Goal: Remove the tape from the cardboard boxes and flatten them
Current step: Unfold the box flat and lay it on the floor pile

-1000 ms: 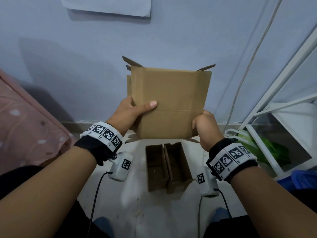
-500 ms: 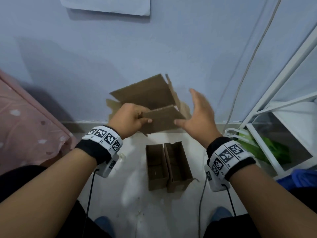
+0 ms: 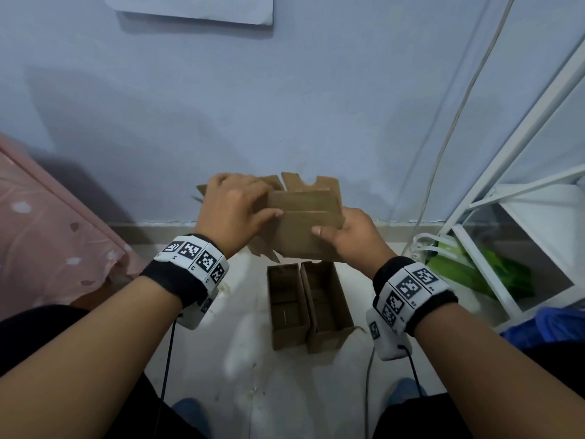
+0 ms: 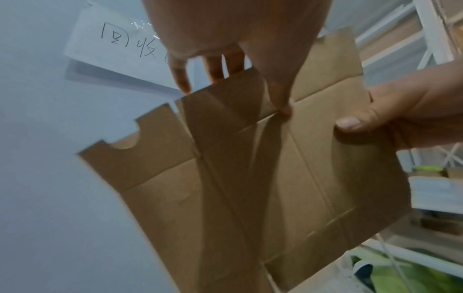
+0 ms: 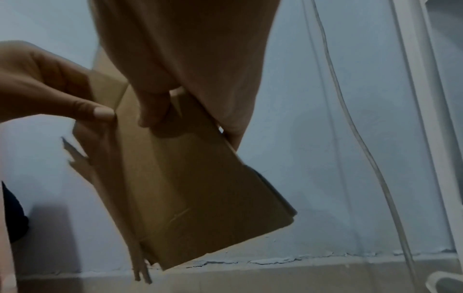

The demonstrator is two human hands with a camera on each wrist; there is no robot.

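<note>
A brown cardboard box [image 3: 308,217], collapsed nearly flat with its flaps sticking out, hangs in the air in front of the wall. My left hand [image 3: 250,198] grips its left side, thumb on the near face and fingers behind, as the left wrist view shows on the cardboard box [image 4: 250,178]. My right hand [image 3: 335,232] pinches the right side, thumb on top; in the right wrist view the cardboard box [image 5: 188,188] hangs below that thumb. Two small open boxes [image 3: 286,305] [image 3: 327,302] stand side by side on the floor beneath.
Pink bedding [image 3: 47,232] lies at the left. A white metal rack [image 3: 506,185] stands at the right with a green bag [image 3: 493,274] under it and something blue [image 3: 554,321] beside it. A cable [image 3: 459,122] runs down the wall. A paper sheet [image 3: 190,7] hangs above.
The box was held upright and open in both hands. My right hand let go while it folded over, then took hold again. The box is now lower and pressed nearly flat.
</note>
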